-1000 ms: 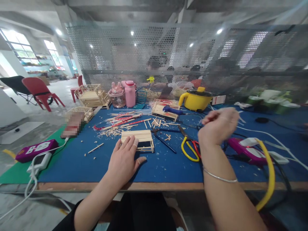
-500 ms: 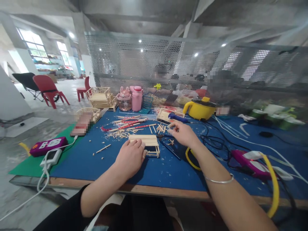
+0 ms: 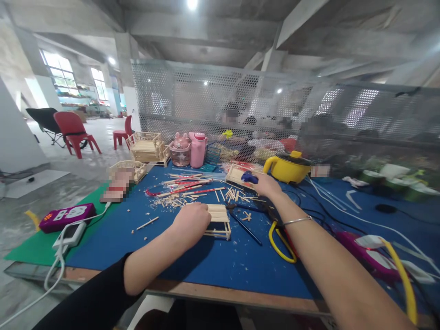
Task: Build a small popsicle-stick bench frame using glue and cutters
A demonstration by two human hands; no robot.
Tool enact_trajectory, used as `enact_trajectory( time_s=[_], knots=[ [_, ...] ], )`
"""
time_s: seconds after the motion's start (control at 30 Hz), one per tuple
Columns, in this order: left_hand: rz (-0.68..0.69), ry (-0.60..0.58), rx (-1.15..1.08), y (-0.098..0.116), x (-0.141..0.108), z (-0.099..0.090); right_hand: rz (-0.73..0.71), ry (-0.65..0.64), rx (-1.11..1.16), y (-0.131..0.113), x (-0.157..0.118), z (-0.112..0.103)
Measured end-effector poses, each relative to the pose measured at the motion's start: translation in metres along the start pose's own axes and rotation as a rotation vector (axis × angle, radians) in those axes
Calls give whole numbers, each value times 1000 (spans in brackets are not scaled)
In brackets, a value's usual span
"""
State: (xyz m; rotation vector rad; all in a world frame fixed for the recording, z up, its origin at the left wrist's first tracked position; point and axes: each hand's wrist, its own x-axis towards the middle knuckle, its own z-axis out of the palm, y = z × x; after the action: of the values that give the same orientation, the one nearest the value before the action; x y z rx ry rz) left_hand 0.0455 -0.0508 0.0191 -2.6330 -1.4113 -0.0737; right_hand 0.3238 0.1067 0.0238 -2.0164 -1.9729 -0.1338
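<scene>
My left hand (image 3: 192, 221), its fingers curled, grips the left side of a small wooden stick frame (image 3: 218, 213) on the blue mat. Part of that frame is hidden under the hand. Farther forward, my right hand (image 3: 267, 186) is closed around a blue hot glue gun (image 3: 249, 178), whose grip the fingers partly cover. Just beyond the gun lies a shallow wooden stick piece (image 3: 235, 174). Short loose sticks (image 3: 234, 194) are scattered between the two hands. Below my right wrist rest yellow-handled scissors (image 3: 279, 247) and a dark blue pen-like tool (image 3: 245, 228).
A yellow electric pot (image 3: 290, 168), pink bottle (image 3: 197, 150) and stick-built models (image 3: 146, 149) stand at the back. Bundled sticks (image 3: 189, 182) lie left of centre. Purple power strips (image 3: 67, 217) sit at both sides, with cables across the right. A perforated screen (image 3: 213, 101) rises behind.
My right hand has moved forward and taken hold of the glue gun. My left hand stays at the stick frame, its fingers now more curled. The view has tilted slightly upward.
</scene>
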Motion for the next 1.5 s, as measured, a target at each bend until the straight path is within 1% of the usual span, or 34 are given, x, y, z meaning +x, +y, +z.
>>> enact_trajectory(
  time_s=[0.13, 0.2, 0.27, 0.3, 0.37, 0.4, 0.47, 0.5, 0.53, 0.63, 0.73, 0.83, 1.0, 1.17, 1.37, 1.5],
  knots=[
    [1, -5, -3, 3, -2, -1, -7, -25, 122, 0, 2, -4],
    [-6, 12, -30, 1, -4, -1, 11, 5, 187, -2, -3, -8],
    [-27, 50, -106, -7, -4, -3, 14, 54, 239, -5, -15, -14],
    [-29, 76, -183, -13, -2, -5, 5, 76, 270, -7, -24, -17],
    [-16, 131, -381, -28, 2, -7, -28, 80, 349, -11, -50, -26],
    [-4, 157, -495, -37, 6, -8, -45, 69, 445, -13, -65, -31],
    [-24, 205, -588, -55, 12, -6, -91, -36, 574, -18, -99, -41],
    [-53, 237, -618, -63, 15, -3, -131, -93, 613, -21, -116, -46],
    [-92, 275, -638, -70, 17, 1, -141, -128, 646, -23, -132, -50],
    [-207, 374, -697, -85, 18, 20, -150, -177, 616, -31, -170, -61],
    [-248, 387, -762, -92, 17, 38, -194, -171, 503, -37, -189, -65],
    [-234, 364, -829, -93, 16, 48, -215, -166, 411, -41, -196, -65],
    [-160, 297, -902, -89, 16, 50, -214, -128, 328, -42, -199, -67],
    [-116, 240, -926, -86, 12, 49, -219, -132, 314, -41, -200, -69],
    [-109, 215, -945, -87, 14, 52, -236, -122, 334, -41, -199, -65],
    [-108, 221, -945, -88, 15, 55, -241, -132, 340, -40, -198, -62]
  ],
)
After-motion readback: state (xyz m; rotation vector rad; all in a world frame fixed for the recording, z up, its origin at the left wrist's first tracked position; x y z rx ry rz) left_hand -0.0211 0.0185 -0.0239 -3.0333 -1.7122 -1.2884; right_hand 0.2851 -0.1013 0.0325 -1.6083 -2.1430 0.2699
